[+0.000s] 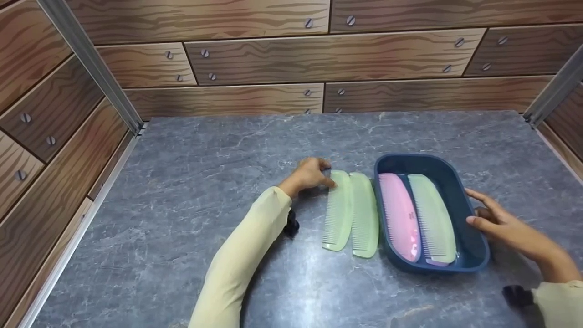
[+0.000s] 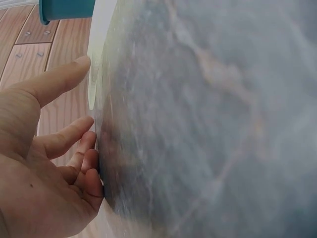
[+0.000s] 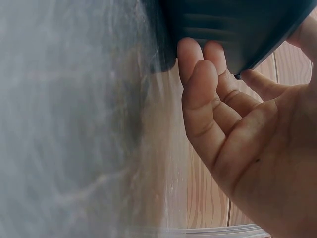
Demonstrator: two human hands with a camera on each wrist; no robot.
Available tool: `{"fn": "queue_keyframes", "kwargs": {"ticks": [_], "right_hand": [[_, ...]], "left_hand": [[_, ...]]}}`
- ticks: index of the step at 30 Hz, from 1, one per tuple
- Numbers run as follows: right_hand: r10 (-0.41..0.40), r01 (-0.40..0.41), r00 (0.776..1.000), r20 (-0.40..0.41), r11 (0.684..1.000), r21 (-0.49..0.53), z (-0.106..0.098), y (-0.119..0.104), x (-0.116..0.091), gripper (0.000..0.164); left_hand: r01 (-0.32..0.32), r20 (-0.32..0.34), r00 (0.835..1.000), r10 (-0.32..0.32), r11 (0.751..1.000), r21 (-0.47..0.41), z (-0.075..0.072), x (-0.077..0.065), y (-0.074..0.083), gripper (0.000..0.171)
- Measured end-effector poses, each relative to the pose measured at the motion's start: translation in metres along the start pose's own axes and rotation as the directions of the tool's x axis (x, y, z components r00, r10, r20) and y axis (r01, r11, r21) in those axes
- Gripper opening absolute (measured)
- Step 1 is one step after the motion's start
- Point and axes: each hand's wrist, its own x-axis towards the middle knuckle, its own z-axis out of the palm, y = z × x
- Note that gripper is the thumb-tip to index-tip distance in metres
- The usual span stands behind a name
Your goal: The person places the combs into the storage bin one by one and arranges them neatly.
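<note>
- Presently, the left green comb (image 1: 339,209) lies on the bench (image 1: 218,182) at the centre of the frame, immediately right of the left hand (image 1: 310,174). This relation probably governs the next movement.
- Nearer hand: left, at the comb's upper end. The right hand (image 1: 505,225) is well apart from it, beyond the dark blue tray (image 1: 480,262) at right of centre.
- Long axis: the comb runs from upper to lower frame, roughly parallel to the second green comb (image 1: 364,216) just beside it and to the tray's long sides. The second comb lies between the left comb and the tray.
- Left hand state: thumb spread from the fingers, its tip at the comb's toothed edge; no closed grip is visible.
- Right hand state: partly spread, fingers loosely bent against the tray's outer wall, thumb at the rim; no firm clasp is visible.
- Tray contents: a pink comb (image 1: 401,216) at left and a third green comb (image 1: 432,218) at right, with a lilac edge showing beneath the latter's lower end.
- Shapes: each comb has a curved spine on the right and fine teeth on the left. The tray is a deep rectangle with rounded corners.
- Materials: combs glossy, seemingly plastic, the green ones translucent; tray smooth; bench grey, marble-patterned; wall panels (image 1: 255,59) wood-grained.
</note>
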Motion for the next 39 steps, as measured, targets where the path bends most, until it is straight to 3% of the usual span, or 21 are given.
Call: {"fn": "queue_keyframes", "kwargs": {"ticks": [20, 29, 32, 35, 39], "right_hand": [[0.046, -0.045, 0.999, 0.013, 0.999, -0.023, -0.0017, -0.0005, 0.0004, 0.071], [0.006, -0.006, 1.0, 0.01, 1.0, 0.004, -0.0007, 0.0018, 0.0005, 0.068], [-0.001, 0.0, 1.0, 0.015, 1.0, 0.013, -0.001, 0.0023, 0.0008, 0.068], [0.005, -0.005, 1.0, 0.009, 1.0, -0.018, -0.0009, 0.0006, 0.0002, 0.069], [0.025, -0.025, 1.0, 0.004, 0.999, -0.048, -0.0013, -0.0021, -0.0008, 0.071]], "left_hand": [[-0.023, 0.02, 1.0, 0.022, 0.999, 0.027, -0.0004, -0.0036, 0.0014, 0.052], [0.021, 0.024, 0.999, -0.022, 0.999, 0.039, 0.0005, -0.0054, 0.0064, 0.053], [0.036, 0.042, 0.998, -0.036, 0.999, 0.01, -0.0002, -0.0056, 0.0078, 0.046], [0.019, 0.072, 0.997, -0.016, 0.999, -0.039, -0.0013, -0.0046, 0.0076, 0.023], [0.011, 0.11, 0.994, 0.002, 0.993, -0.117, -0.0025, -0.0028, 0.0069, 0.043]]}}
